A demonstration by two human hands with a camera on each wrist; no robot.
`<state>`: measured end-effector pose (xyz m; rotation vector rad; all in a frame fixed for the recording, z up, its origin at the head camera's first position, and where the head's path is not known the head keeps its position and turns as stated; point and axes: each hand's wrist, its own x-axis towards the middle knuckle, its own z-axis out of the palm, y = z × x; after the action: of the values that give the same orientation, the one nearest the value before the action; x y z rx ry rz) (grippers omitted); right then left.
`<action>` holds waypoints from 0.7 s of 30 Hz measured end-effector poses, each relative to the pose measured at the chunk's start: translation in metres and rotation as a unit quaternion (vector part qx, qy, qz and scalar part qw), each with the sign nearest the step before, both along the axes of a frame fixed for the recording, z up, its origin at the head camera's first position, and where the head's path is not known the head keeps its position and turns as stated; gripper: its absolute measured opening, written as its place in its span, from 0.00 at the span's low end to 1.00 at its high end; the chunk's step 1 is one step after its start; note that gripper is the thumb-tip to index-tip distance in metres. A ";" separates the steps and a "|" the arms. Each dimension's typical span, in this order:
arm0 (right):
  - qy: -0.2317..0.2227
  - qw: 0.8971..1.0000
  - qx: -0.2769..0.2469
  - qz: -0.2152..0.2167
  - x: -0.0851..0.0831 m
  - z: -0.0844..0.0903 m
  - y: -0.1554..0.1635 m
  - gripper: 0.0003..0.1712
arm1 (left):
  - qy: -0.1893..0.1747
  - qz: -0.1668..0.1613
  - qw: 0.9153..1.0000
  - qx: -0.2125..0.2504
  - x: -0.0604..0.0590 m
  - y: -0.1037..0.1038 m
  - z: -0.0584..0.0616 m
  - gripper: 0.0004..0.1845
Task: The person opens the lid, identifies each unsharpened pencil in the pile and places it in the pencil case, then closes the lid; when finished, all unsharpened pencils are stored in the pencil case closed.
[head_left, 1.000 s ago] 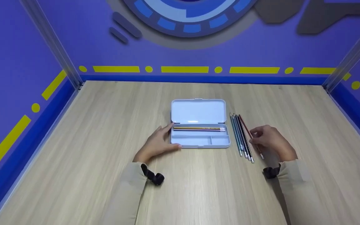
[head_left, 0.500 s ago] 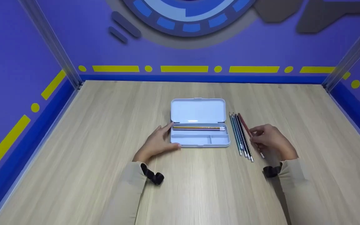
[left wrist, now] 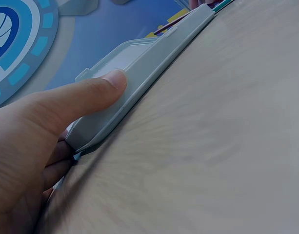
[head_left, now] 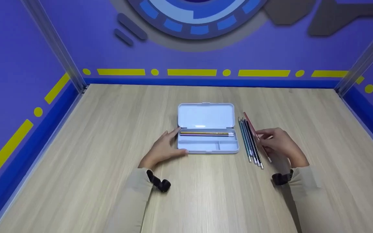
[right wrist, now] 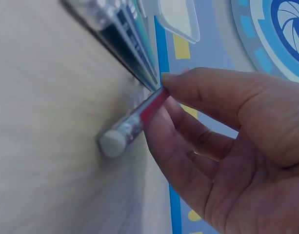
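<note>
A pale blue pencil case [head_left: 196, 150] lies with its lid [head_left: 206, 115] raised, and a yellow pencil and a dark one [head_left: 206, 134] rest in its rear compartment. My left hand [head_left: 162, 148] holds the case's left end, thumb [left wrist: 112, 83] against the front wall and fingers around the far side. To the right of the case, my right hand [head_left: 282, 145] pinches a red pencil [head_left: 250, 125] between thumb and fingers. The right wrist view shows its white eraser end [right wrist: 113, 143] low by the table. Beside it lies a row of several dark and teal pencils [head_left: 249, 142].
The wooden table [head_left: 206, 194] extends around the case and hands. Blue walls with yellow marks [head_left: 192, 72] stand at its back and sides. Black wrist cameras [head_left: 163, 185] are strapped over the beige sleeves.
The red pencil has been lifted slightly, its far end shifting left and away from me while my right hand pinches it. My left hand and the case have stayed put.
</note>
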<state>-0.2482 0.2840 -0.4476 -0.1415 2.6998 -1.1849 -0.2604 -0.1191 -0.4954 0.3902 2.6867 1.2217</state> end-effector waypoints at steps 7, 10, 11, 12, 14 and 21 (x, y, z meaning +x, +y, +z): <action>0.053 0.998 0.016 -0.004 0.000 0.002 -0.007 0.21 | -0.015 0.002 1.000 -0.009 0.000 0.001 0.000 0.56; 0.060 0.998 0.022 -0.011 -0.001 0.004 -0.011 0.20 | -0.023 0.005 1.000 -0.009 -0.001 0.001 0.000 0.55; 0.060 0.998 0.022 -0.013 -0.002 0.005 -0.012 0.20 | -0.026 0.006 1.000 -0.010 -0.001 0.001 0.000 0.56; 0.062 0.998 0.021 -0.012 -0.002 0.006 -0.014 0.20 | -0.026 0.006 1.000 -0.009 -0.001 0.001 0.000 0.55; 0.067 0.997 0.021 -0.010 -0.004 0.008 -0.018 0.19 | -0.026 0.007 1.000 -0.008 -0.001 0.002 0.000 0.55; 0.071 0.997 0.013 0.007 -0.014 0.017 -0.035 0.17 | -0.023 0.006 1.000 -0.006 -0.001 0.001 0.002 0.55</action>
<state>-0.2617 0.2492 -0.4301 -0.2502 2.8292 -1.1778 -0.2615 -0.1183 -0.4938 0.3402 2.6596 1.2036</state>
